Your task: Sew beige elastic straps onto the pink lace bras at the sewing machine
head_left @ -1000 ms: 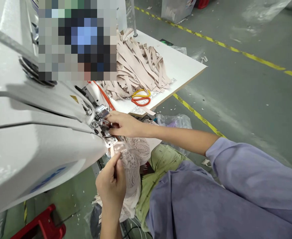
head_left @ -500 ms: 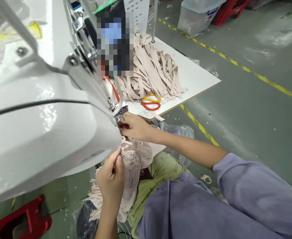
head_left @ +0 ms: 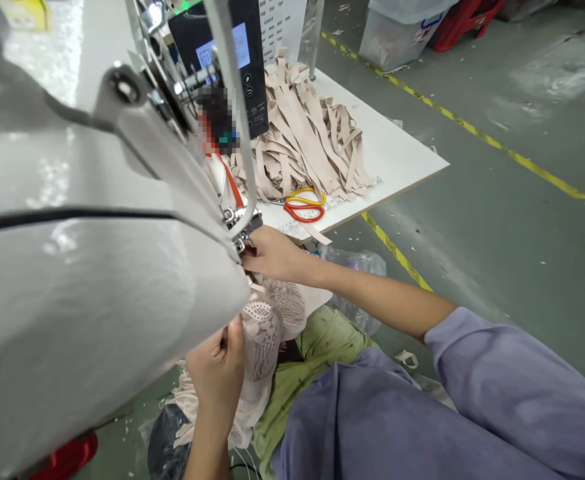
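A pale pink lace bra point(head_left: 261, 327) hangs from the working end of a white sewing machine point(head_left: 122, 280). With thumb and fingers pinched, my left hand point(head_left: 217, 363) grips the bra's left edge just below the machine head, which hides some fingertips. My right hand point(head_left: 275, 257) is curled at the needle area point(head_left: 242, 237), closed on the upper part of the bra; its fingertips are partly hidden by metal parts. A narrow strip of the bra runs up between the two hands under the machine head.
Beige fabric strips point(head_left: 307, 133) lie heaped on the white table point(head_left: 402, 160). Scissors point(head_left: 305, 205) with yellow and red handles sit near its front edge. A control panel point(head_left: 252, 73) stands behind the needle. Beyond are a plastic bin point(head_left: 397, 37) and yellow floor tape point(head_left: 452, 117).
The view has shifted, so the machine head looks larger and covers more of my left hand. Both hands keep their hold, and the bra has barely moved.
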A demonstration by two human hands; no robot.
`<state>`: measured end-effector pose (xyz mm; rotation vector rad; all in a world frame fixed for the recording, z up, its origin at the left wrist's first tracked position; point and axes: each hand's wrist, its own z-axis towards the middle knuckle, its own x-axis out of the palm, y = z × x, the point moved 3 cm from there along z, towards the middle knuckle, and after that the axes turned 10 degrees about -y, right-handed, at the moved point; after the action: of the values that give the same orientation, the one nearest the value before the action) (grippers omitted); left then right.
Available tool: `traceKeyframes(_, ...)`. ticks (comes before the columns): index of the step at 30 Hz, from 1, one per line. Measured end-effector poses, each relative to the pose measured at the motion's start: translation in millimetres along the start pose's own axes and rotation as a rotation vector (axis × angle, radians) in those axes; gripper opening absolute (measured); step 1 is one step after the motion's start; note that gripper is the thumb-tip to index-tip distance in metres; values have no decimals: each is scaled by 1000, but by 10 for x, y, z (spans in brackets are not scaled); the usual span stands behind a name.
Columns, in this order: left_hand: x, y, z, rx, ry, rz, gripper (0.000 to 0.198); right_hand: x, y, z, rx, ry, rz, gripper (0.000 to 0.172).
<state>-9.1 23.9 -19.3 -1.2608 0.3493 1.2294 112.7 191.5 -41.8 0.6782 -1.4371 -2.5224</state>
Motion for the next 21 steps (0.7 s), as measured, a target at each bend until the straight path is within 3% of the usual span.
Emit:
traceKeyframes(6,-20,-10,-1,-2,0,1,31,7,5,-12,-19,-11,22,10)
traceKeyframes(16,-62,134,-74,53,-159,14,24,2,13,-44,-8,-80,42,5)
traceKeyframes(21,-49,245,-105,-72,-263,-27,25,-10,23,-67,29,-90,66,5)
